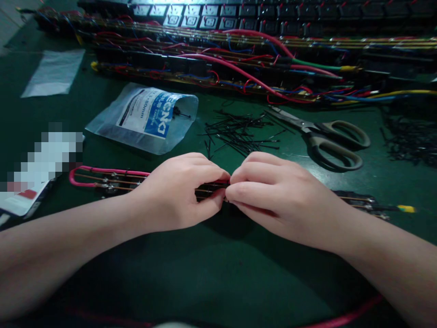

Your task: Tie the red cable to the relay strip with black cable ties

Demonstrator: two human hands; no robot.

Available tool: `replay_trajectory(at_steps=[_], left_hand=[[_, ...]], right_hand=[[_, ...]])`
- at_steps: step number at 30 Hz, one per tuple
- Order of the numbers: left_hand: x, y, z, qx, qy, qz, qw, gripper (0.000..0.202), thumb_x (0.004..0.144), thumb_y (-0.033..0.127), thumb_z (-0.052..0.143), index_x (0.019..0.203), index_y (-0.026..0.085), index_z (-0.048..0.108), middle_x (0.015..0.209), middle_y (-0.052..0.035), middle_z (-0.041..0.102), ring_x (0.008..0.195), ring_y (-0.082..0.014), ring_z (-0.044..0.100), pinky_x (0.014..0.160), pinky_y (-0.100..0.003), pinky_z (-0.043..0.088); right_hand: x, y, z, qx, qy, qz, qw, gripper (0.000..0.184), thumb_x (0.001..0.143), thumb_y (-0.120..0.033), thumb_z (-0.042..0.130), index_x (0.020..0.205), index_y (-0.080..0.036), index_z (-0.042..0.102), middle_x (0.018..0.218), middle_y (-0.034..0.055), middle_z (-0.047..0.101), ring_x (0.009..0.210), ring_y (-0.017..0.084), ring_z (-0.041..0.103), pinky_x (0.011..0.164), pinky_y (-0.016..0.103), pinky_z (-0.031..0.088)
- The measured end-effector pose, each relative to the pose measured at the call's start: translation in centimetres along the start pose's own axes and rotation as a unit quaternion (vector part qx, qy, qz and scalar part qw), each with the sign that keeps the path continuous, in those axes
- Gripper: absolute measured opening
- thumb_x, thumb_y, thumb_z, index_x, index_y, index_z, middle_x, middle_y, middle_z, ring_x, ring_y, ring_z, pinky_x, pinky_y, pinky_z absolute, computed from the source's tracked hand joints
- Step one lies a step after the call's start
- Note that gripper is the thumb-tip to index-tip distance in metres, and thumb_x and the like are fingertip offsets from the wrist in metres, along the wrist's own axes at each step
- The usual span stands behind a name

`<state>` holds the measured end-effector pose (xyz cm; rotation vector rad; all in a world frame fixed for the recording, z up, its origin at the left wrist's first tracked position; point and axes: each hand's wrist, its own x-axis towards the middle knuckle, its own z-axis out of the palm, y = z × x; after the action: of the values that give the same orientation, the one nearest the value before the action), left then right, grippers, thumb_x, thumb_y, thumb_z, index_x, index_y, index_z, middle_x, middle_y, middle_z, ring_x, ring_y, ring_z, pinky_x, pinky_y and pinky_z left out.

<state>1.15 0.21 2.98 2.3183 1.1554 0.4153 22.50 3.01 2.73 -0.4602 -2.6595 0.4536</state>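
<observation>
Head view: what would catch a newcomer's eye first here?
The left hand and right hand meet at the centre, both pinched on a dark wired strip lying across the green table. Behind them lie scissors to the right, black ties in the middle and a plastic bag to the left. The back is filled by stacked strips with red wires.
</observation>
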Motion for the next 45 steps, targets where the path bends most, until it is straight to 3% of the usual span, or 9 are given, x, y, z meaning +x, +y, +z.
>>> replay_trajectory(at_steps=[29,45], left_hand=[[0.20,-0.41,0.21,0.035,0.026,0.032,0.999,0.025,0.092,0.019,0.050,0.092,0.018,0.075,0.092,-0.0035,0.077,0.085,-0.0170,0.067,0.076,-0.029,0.052],[0.20,-0.37,0.18,0.037,0.027,0.009,0.999,0.024,0.089,0.018,0.051,0.096,0.018,0.075,0.090,-0.0030,0.076,0.085,-0.0172,0.066,0.074,-0.028,0.051]], right_hand=[[0.08,0.14,-0.09,0.035,0.002,0.023,0.999,0.019,0.093,-0.010,0.052,0.090,-0.018,0.068,0.092,0.0068,0.067,0.080,0.015,0.054,0.068,0.027,0.040],[0.02,0.09,-0.15,0.034,0.004,0.021,0.999,0.019,0.096,-0.013,0.050,0.090,-0.017,0.068,0.090,0.0062,0.067,0.080,0.015,0.054,0.070,0.028,0.043]])
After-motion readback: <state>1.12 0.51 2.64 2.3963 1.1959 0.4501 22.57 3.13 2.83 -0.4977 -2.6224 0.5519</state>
